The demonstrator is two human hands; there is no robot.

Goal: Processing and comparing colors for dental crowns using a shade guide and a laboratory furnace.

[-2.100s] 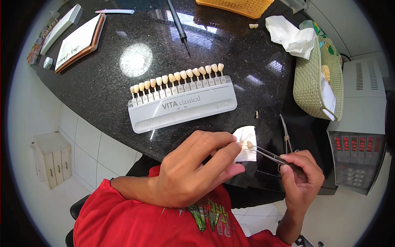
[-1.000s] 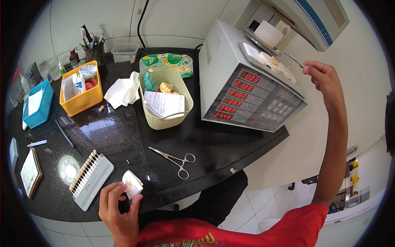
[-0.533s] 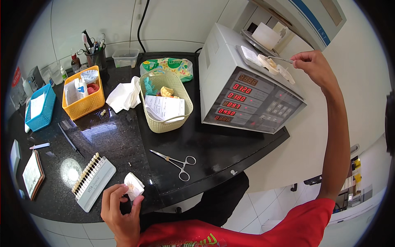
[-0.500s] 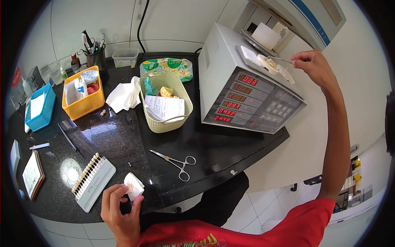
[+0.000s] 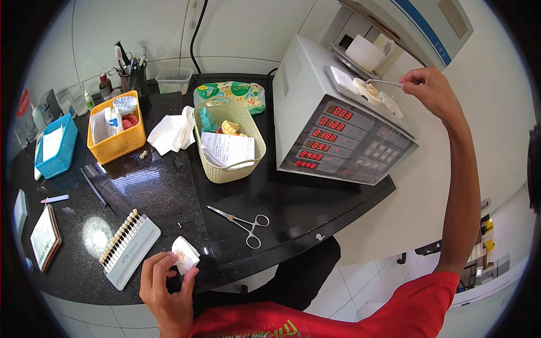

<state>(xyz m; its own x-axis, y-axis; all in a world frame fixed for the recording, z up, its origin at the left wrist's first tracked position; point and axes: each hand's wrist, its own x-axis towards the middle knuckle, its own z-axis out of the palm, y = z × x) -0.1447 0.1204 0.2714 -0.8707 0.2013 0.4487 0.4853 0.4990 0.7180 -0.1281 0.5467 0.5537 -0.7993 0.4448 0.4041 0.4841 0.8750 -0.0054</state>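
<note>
My left hand [image 5: 169,284] pinches a folded white tissue [image 5: 185,254] with faint stains, just over the front edge of the dark countertop. Up at the right, my right hand [image 5: 429,90] is closed around metal tweezers [image 5: 387,83]. Their tip reaches the cream-coloured round pieces [image 5: 367,91] on top of a grey dental furnace [image 5: 298,84]; whether it grips one of them I cannot tell. A white pad [image 5: 344,80] lies beside these pieces. Red digits glow on the furnace's front panel [image 5: 332,146].
Scissor-like forceps [image 5: 242,224] and a tooth shade guide [image 5: 132,253] lie on the counter [image 5: 169,200]. Behind them stand a green basket [image 5: 230,173] with a dental model, an orange basket [image 5: 119,147] and a blue basket [image 5: 56,160]. A crumpled tissue [image 5: 168,132] lies between baskets.
The tweezers' tip has shifted slightly over the round pieces, with the right hand nearly in place. More digits are lit on the furnace panel. The left hand still holds the tissue.
</note>
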